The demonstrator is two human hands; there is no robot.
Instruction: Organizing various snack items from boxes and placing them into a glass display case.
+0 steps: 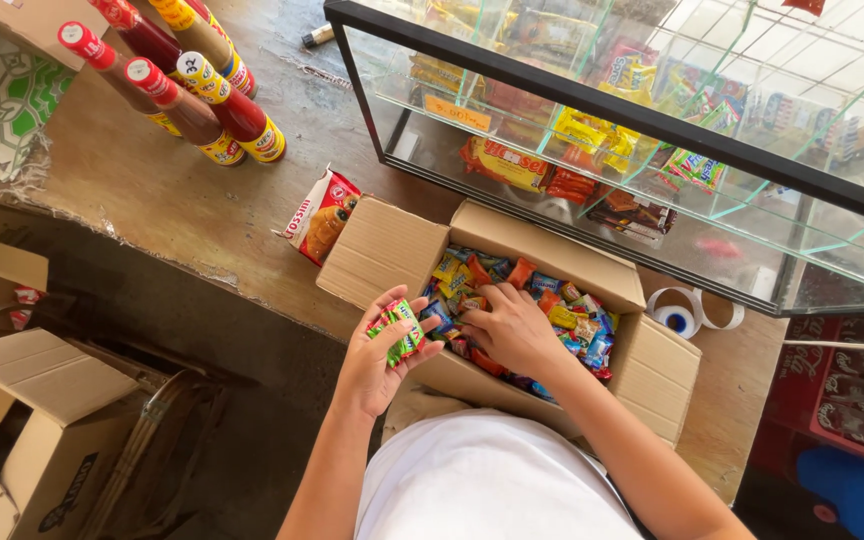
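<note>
Left hand [380,352], centre frame, pinches glossy green candy packets [398,331], long axis tilted toward upper right; right hand [510,328], fingers curled, digs into the cardboard box [382,250] of crinkly sweets [562,315].

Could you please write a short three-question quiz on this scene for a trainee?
1. True or false: the left hand holds small green sweet packets.
2. Where is the right hand? A) inside the open cardboard box of sweets B) on the sauce bottles C) on the tape rolls
3. What lies just left of the box, on the counter?

Key: 1 true. 2 A. 3 A red and white biscuit packet.
</note>
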